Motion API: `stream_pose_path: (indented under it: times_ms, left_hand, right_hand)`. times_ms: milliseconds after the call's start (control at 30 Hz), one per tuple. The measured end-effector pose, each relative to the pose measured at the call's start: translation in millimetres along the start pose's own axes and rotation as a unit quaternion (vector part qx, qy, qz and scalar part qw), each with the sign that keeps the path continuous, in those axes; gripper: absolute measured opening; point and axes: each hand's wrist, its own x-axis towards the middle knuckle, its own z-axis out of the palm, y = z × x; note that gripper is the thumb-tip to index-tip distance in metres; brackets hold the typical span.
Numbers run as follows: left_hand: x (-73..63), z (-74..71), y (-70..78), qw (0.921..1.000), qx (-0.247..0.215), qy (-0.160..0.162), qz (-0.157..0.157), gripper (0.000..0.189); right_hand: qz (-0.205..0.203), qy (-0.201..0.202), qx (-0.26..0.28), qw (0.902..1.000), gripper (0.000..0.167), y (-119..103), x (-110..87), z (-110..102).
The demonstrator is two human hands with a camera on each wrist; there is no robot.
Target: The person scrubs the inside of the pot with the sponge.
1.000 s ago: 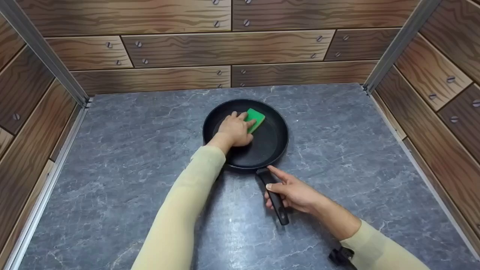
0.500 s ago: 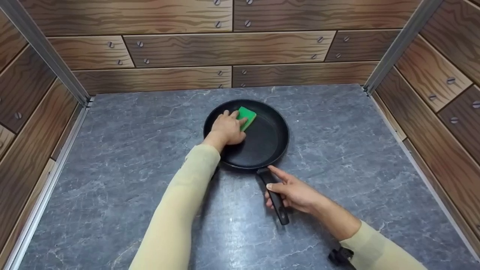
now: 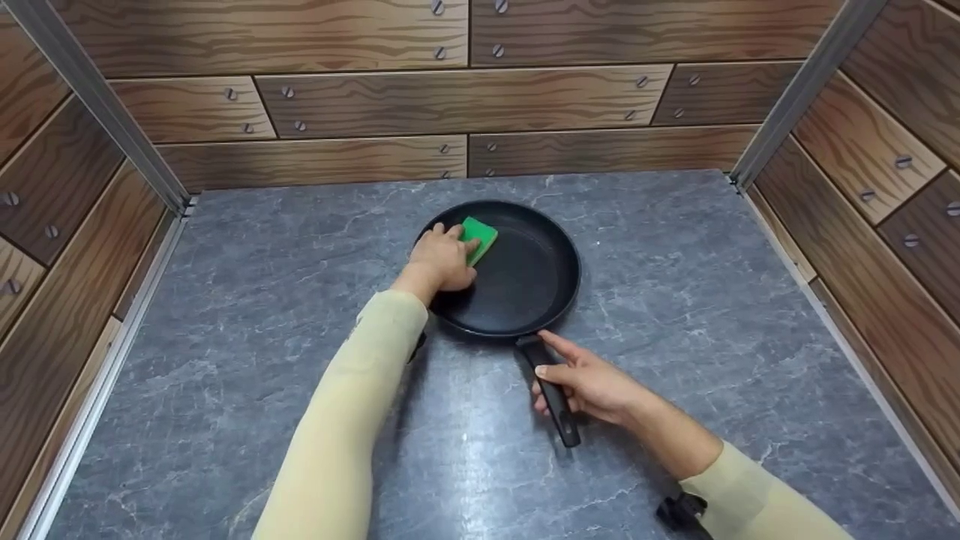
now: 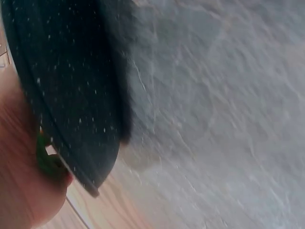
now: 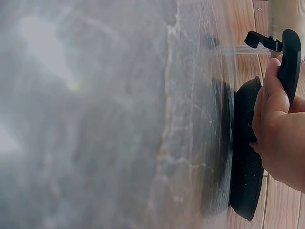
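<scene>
Head view: one round black frying pan is found on the grey, marble-patterned tabletop. One rectangular sponge, green on top with a yellowish edge, is contained in it, in the left part of the interior. The sponge is gripped by the left hand, its fingers spread at the near-left side. The single handle is held by the right hand, its thumb laid across and its index finger extended to the rim. Two pale yellow sleeves and wood-grain panels are noted.

Left wrist view: a curved, white-speckled outer wall is shown; the sponge is partly seen past the rim. The fingers are mostly hidden; their spacing cannot be told here.

Right wrist view: the smooth, curved handle is seen enclosed by the fingers.
</scene>
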Motion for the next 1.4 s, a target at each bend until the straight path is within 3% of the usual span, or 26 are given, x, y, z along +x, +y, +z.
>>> stream_pose_path:
  times_ms: [533,833,1400]
  left_hand:
    - [-11.2,-3.0,-9.7,0.9969,0.048,-0.062,0.004,0.066]
    - [-18.7,-11.1,-11.1,0.9945,0.052,-0.091,0.004,0.071]
    - [-39.1,-16.4,-15.7,0.9951,0.008,-0.092,0.037,0.069]
  right_hand:
    - [0.003,0.004,-0.002,1.0,0.089,3.4,0.2,-1.6]
    - [0.001,0.001,-0.003,1.0,0.088,1.0,1.1,-1.1]
    - [0.004,-0.007,0.004,1.0,0.09,-2.3,0.4,-0.9]
